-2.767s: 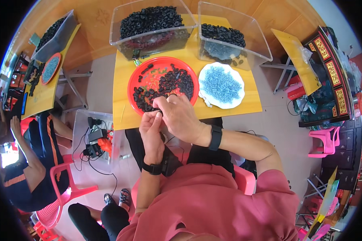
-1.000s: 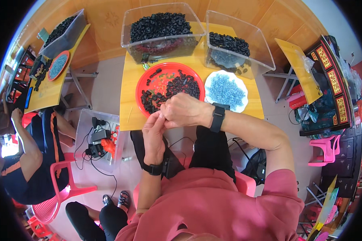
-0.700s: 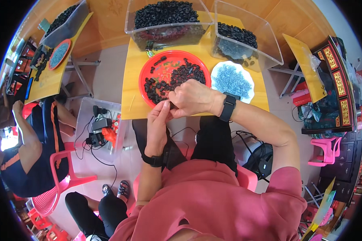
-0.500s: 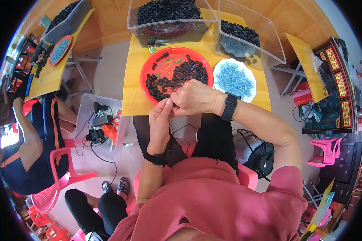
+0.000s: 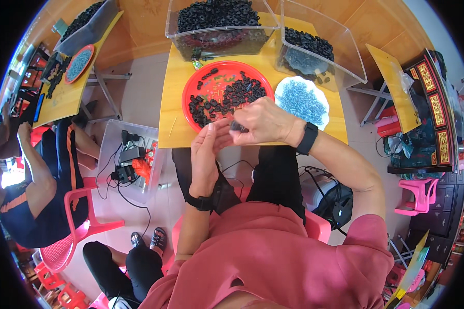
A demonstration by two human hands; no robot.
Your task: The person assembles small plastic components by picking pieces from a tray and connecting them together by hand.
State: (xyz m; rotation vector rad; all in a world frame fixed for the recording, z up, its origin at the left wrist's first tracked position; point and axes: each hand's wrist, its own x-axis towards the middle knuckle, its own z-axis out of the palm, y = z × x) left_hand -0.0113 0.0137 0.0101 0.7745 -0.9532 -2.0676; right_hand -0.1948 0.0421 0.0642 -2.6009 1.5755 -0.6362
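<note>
"Head view, biggest things first, with twelve at the top. What's laid out?"

"A yellow table (image 5: 169, 110). On it, a clear bin (image 5: 191, 47) of black rings stands at twelve o'clock from the red tray (image 5: 186, 90). A white plate (image 5: 322, 121) of small blue pieces (image 5: 300, 100) sits just beside the tray, at its three o'clock."

"And the hands?"

"The right hand (image 5: 265, 121) hangs by the tray's four o'clock rim. The left hand (image 5: 206, 149) is between six and seven, at the table's near edge."

"Gripping anything?"

"Right is curled round one dark piece (image 5: 237, 126). Left is loose, thumb lifted off its fingers, nothing visible in it."

"Which way does that piece lie?"

"Nine o'clock from the back of the right hand, about two o'clock from the left palm. Right is the nearer, since it's touching; the left fingers point toward it, though I can't tell if they touch."

"Its long axis?"

"Too blurred and half covered to say."

"Where are the others like it?"

"Loose black pieces (image 5: 242, 91) fill the tray, thickest at about eleven o'clock from the right hand."
</note>
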